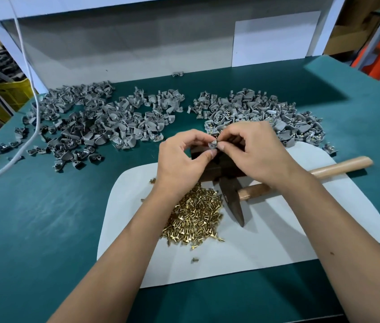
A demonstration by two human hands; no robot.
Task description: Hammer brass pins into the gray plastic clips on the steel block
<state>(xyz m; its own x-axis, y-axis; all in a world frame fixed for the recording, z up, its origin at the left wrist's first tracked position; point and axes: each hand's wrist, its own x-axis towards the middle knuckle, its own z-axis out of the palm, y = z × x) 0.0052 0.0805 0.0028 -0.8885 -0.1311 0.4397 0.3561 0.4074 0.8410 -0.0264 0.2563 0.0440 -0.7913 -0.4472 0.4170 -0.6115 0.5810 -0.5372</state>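
One hammer (238, 201), two clip heaps (95, 122).

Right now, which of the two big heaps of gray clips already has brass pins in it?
The right-hand heap, behind the right hand: brass glints among its clips. The larger left heap shows plain gray only.

The steel block (221, 163) lay mostly hidden beneath both hands, only dark patches of it showing between them. The left hand (181, 159) and right hand (252, 151) covered most of the small gray clip (212, 144) pinched between their fingertips, and whether a pin sat in it was too small to tell. The right forearm crossed the hammer (233, 201), hiding the middle of its wooden handle. The left wrist covered the near-left edge of the pile of brass pins (196, 217). A white cable (29, 73) ran off the left edge.
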